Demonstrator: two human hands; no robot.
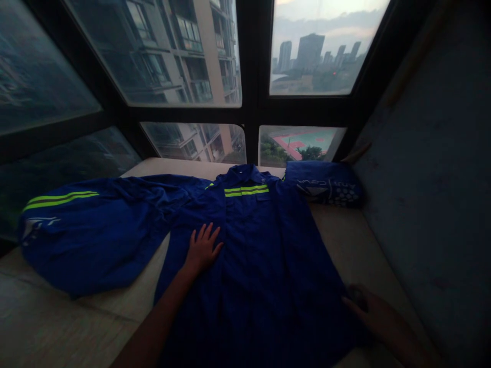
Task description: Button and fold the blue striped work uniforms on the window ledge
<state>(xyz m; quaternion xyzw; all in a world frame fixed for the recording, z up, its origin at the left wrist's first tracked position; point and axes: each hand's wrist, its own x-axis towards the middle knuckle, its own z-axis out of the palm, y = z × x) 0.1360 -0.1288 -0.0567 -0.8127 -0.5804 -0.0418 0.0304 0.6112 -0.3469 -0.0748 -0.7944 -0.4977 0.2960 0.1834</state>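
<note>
A dark blue work shirt (249, 245) lies spread out, collar toward the windows, with a yellow-green reflective band (246, 190) across its chest. My left hand (205, 248) rests flat on the shirt front, fingers spread, holding nothing. At the shirt's lower right edge is my right hand (374, 312), dim and blurred. Its thumb points left and the fingers seem curled around something dark that I cannot make out. To the left spreads blue cloth (95, 240) with reflective stripes and a white print, touching the shirt near the shoulder.
A blue fabric bundle (326, 184) with white lettering lies by the shirt's right shoulder. Beneath is a pale tiled surface (69, 322). Dark window frames (251, 66) stand at the back and left. A wall (425, 168) bounds the right side.
</note>
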